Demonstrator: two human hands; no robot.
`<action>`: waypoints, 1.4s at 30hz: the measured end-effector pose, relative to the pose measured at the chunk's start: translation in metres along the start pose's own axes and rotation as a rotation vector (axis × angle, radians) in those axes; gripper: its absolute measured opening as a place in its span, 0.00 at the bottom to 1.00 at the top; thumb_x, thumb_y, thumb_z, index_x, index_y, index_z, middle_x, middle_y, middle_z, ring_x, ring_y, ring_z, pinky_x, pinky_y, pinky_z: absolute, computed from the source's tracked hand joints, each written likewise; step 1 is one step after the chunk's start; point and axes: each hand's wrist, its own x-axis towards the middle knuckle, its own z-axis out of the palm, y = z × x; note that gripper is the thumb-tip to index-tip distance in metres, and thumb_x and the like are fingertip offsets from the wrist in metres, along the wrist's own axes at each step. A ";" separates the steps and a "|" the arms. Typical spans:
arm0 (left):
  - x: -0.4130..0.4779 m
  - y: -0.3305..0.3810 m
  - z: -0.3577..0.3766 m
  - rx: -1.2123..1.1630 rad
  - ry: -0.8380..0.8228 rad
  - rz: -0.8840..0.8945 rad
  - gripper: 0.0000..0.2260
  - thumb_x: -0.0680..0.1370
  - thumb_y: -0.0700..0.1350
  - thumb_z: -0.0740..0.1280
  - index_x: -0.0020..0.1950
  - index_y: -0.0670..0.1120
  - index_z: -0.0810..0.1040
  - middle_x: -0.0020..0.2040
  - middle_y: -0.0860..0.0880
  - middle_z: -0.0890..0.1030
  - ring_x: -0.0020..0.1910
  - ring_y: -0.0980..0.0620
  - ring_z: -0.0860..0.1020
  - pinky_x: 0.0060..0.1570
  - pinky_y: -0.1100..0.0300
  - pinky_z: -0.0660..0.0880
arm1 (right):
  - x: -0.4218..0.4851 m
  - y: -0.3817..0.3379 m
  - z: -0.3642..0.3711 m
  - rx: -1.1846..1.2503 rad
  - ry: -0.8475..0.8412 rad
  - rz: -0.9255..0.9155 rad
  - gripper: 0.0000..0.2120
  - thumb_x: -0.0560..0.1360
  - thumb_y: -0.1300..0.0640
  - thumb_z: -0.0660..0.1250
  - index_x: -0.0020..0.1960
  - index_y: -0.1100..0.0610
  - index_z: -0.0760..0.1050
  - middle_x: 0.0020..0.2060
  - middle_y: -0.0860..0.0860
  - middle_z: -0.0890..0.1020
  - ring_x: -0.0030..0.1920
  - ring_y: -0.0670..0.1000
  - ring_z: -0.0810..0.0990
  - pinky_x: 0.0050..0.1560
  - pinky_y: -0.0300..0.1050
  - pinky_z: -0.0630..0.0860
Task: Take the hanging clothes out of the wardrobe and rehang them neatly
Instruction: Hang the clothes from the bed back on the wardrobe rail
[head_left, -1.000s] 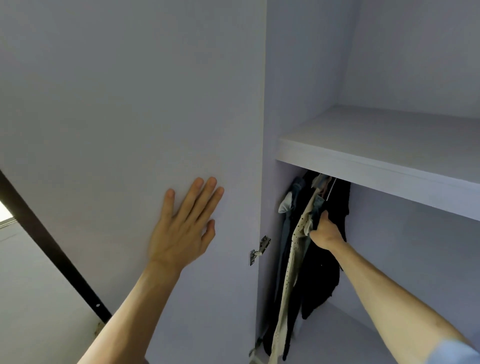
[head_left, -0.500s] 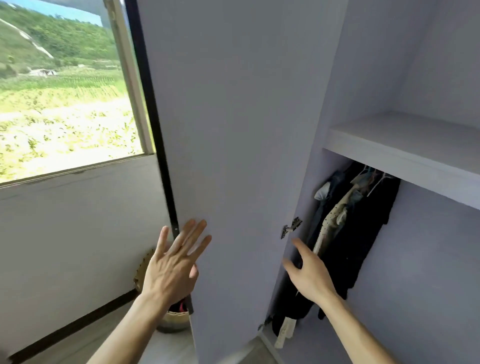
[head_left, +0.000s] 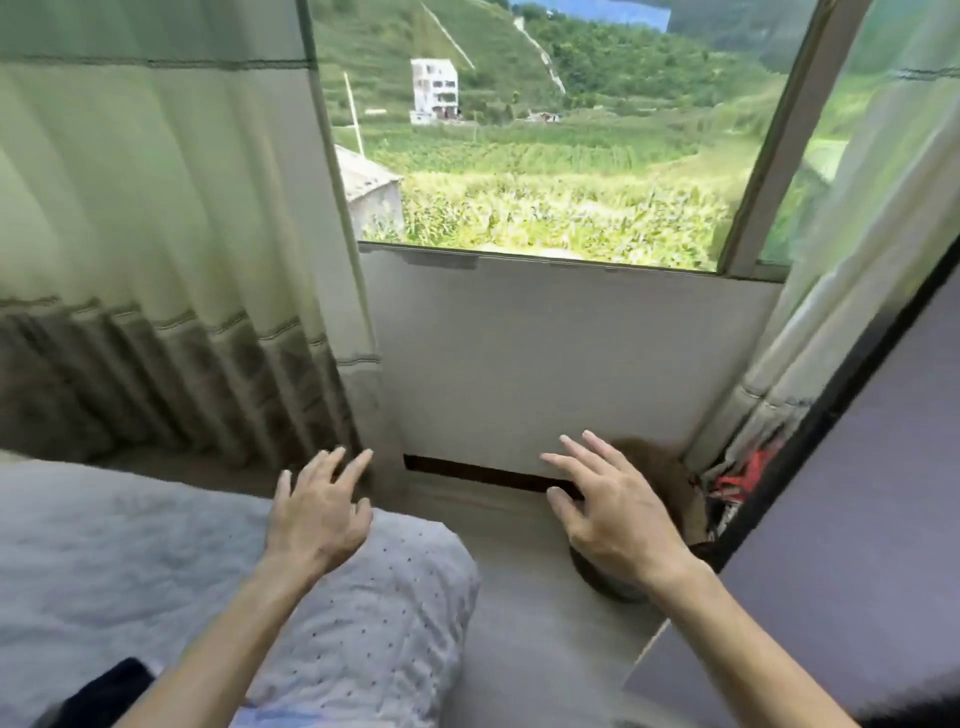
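- A pale green curtain (head_left: 156, 234) hangs at far left, its hem reaching down behind the bed (head_left: 130, 545), which is covered by a grey quilt with small dark dots.
- The left hand (head_left: 317, 514) hovers above the corner of the bed, palm down, fingers spread and relaxed; it holds nothing.
- Straight ahead is the window (head_left: 545, 130), looking onto green fields and a white house, with a bare white wall (head_left: 545, 364) beneath it.
- The right hand (head_left: 613, 509) hovers above the floor (head_left: 519, 623) near the foot of that wall, fingers wide and straight, and it too is empty.
- Just behind the right hand sits a round brown thing (head_left: 665, 467), blurred; it may be a basket, but I cannot tell.
- A 2nd curtain (head_left: 831, 312) falls at the right, with some red items (head_left: 748, 473) bunched at its foot.
- At the far right edge stands a lilac panel (head_left: 857, 545) with a dark edge, which I judge to be the wardrobe's door.
- The hanging clothes are not in view; by my reading they are inside the wardrobe, off to the right, beyond that panel.
- Step in hand, as I judge it: with 2 empty hands and the head turned to the window, no garment is being carried, so the removal step is barely begun or paused.
- The next move calls for turning right to the wardrobe, gripping 1 hanger by its hook, lifting it off the rail and carrying it to the bed.
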 end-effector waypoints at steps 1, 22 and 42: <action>-0.013 -0.034 -0.003 -0.003 0.017 -0.063 0.28 0.80 0.54 0.59 0.80 0.58 0.56 0.80 0.50 0.60 0.79 0.50 0.55 0.75 0.45 0.53 | 0.011 -0.023 0.010 -0.008 0.003 -0.067 0.20 0.77 0.47 0.64 0.68 0.48 0.76 0.71 0.49 0.74 0.76 0.53 0.64 0.76 0.46 0.58; -0.299 -0.238 -0.017 -0.072 0.014 -1.088 0.26 0.81 0.53 0.58 0.79 0.57 0.59 0.78 0.52 0.63 0.76 0.49 0.61 0.74 0.46 0.58 | 0.079 -0.303 0.130 0.040 -0.379 -0.977 0.22 0.81 0.41 0.56 0.74 0.42 0.67 0.74 0.42 0.68 0.79 0.50 0.56 0.77 0.50 0.56; -0.398 -0.351 0.206 -0.522 -0.622 -1.282 0.26 0.80 0.53 0.58 0.78 0.54 0.61 0.76 0.49 0.64 0.75 0.45 0.63 0.69 0.47 0.67 | -0.054 -0.381 0.416 -0.371 -1.312 -0.836 0.26 0.82 0.46 0.54 0.79 0.46 0.57 0.80 0.54 0.56 0.79 0.55 0.55 0.76 0.50 0.57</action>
